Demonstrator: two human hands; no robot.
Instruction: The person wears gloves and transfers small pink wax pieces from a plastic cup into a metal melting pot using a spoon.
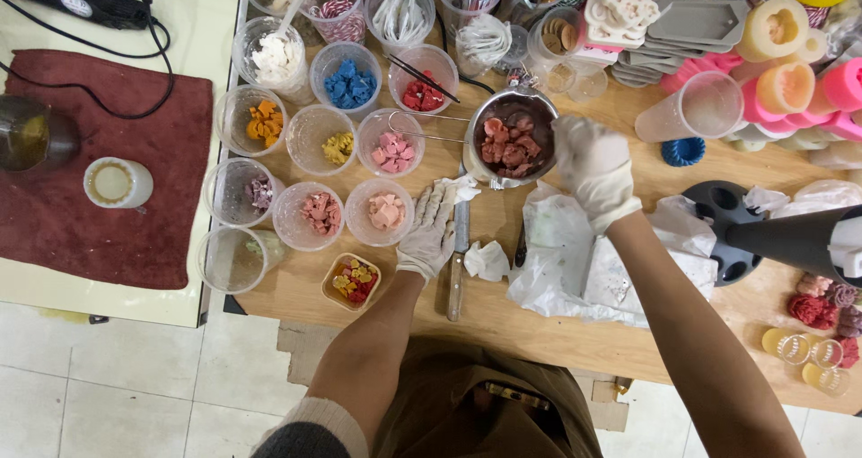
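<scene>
Brown apron [467, 404] sits closest to the lens, pale floor tiles [135, 395] showing below the wooden tabletop [503, 319]. Left hand [429, 224], gloved, lies flat beside a knife [458, 251], fingers released and holding nothing. Right hand [593, 166], gloved too, has its fingers curled against the rim of a small metal pot [512, 139] filled with reddish-brown wax chunks [510, 148], mid-table. Clear plastic cups [341, 144] of coloured wax pieces crowd the left side, white paper [575, 260] lies under the right forearm, and a dark red cloth [108, 180] covers the neighbouring pale surface
</scene>
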